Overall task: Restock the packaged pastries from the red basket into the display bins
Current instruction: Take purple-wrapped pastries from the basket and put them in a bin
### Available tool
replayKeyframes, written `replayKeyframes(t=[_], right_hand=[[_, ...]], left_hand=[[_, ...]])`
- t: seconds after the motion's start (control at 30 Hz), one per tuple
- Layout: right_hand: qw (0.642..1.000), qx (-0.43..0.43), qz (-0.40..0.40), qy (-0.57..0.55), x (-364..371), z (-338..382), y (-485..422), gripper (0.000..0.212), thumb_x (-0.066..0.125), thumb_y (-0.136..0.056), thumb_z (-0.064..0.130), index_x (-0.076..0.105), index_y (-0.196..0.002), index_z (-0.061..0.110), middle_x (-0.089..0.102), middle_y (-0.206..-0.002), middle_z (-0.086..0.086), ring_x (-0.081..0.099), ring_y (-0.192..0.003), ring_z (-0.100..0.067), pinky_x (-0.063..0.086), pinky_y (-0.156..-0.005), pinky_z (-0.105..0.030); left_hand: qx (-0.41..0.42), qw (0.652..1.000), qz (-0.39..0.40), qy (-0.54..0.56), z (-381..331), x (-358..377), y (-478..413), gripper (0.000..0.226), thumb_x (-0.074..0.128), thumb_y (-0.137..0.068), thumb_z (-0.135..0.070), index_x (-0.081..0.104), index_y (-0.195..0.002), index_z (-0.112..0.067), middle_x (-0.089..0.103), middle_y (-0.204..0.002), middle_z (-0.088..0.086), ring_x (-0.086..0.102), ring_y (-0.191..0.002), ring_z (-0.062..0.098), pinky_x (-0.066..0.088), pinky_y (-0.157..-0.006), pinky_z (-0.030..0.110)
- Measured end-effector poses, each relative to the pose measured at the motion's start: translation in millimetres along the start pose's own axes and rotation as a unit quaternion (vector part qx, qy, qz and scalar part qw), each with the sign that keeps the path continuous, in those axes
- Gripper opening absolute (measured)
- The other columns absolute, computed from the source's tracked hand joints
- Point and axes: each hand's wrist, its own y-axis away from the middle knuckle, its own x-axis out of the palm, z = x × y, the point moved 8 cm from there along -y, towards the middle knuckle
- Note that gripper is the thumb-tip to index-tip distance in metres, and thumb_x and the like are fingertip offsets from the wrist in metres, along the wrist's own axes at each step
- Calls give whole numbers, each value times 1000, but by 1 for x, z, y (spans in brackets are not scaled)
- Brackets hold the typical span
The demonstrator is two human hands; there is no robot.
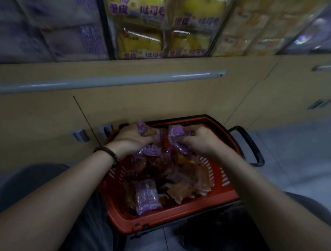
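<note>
A red basket stands on the floor between my knees, holding several purple and orange pastry packets. My left hand is over the basket's far end, closed around a bunch of purple packets. My right hand is beside it, gripping more purple packets. Above, the display bins hold yellow packaged breads behind clear fronts, with pale purple packs in the left bin.
A wooden cabinet front with a grey rail rises right behind the basket. The basket's black handle sticks out to the right. Grey tiled floor lies to the right.
</note>
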Motion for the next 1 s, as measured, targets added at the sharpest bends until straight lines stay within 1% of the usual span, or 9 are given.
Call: replayKeyframes(t=[0.1,0.17,0.3,0.37,0.47,0.57,0.63,0.77,1.0], right_hand=[[996,-9,-82,-20,-5,0,23,38,79,-81,48,68,-104,21,73,-101,-10,66,-99,-30,50,-78,-31],[987,-27,-114,-106,-6,4,40,42,82,-71,55,63,-98,29,71,-103,-4,65,-100,-21,50,-81,-30],[958,-83,-137,-238,-19,15,69,30,71,-68,47,66,-97,41,58,-121,-6,58,-102,-2,51,-98,-36],[953,-121,-146,-237,-32,27,87,23,64,-77,42,64,-96,54,51,-132,0,53,-115,0,46,-104,-35],[938,-176,-218,-203,-59,34,105,18,63,-90,37,61,-104,48,50,-131,9,58,-122,-12,52,-106,-43],[929,-214,-253,-167,-94,45,124,32,76,-89,28,58,-112,42,47,-129,12,63,-109,-2,54,-101,-32],[924,-232,-273,-132,-123,52,138,49,82,-87,28,52,-122,46,42,-128,11,62,-99,5,54,-93,-20],[920,-234,-312,-43,-185,58,157,90,86,-80,40,26,-143,63,34,-126,9,63,-91,-4,59,-86,-36],[874,-281,-397,-20,-288,54,158,87,85,-82,34,34,-146,64,41,-120,9,61,-95,-5,61,-87,-34]], left_hand=[[43,979,15,200,-22,9,16,26,72,-94,-50,80,-102,-27,82,-101,-2,77,-97,16,64,-91,47],[60,937,12,343,-39,12,30,31,71,-97,-44,80,-119,-25,81,-116,5,76,-111,25,56,-105,56],[137,890,41,433,-80,3,59,44,73,-98,-44,71,-134,-20,74,-131,17,68,-125,39,47,-113,62],[175,882,40,435,-98,-4,74,57,84,-89,-35,65,-139,-14,71,-134,20,66,-128,40,48,-113,57],[169,907,-91,375,-113,-20,88,85,98,-68,-21,44,-133,-14,75,-124,6,73,-115,16,55,-102,37],[203,899,-176,345,-150,-40,99,64,91,-77,0,46,-117,-24,80,-100,-5,75,-93,2,53,-83,16],[231,887,-195,350,-181,-54,102,59,85,-81,6,46,-112,-25,80,-88,-10,74,-80,2,55,-73,16],[312,870,-191,329,-250,-70,110,60,83,-76,17,47,-116,-10,72,-90,-4,69,-71,-9,52,-66,9],[385,858,-91,328,-359,-87,99,70,92,-72,-10,48,-126,-16,79,-110,2,78,-99,16,63,-73,27]])
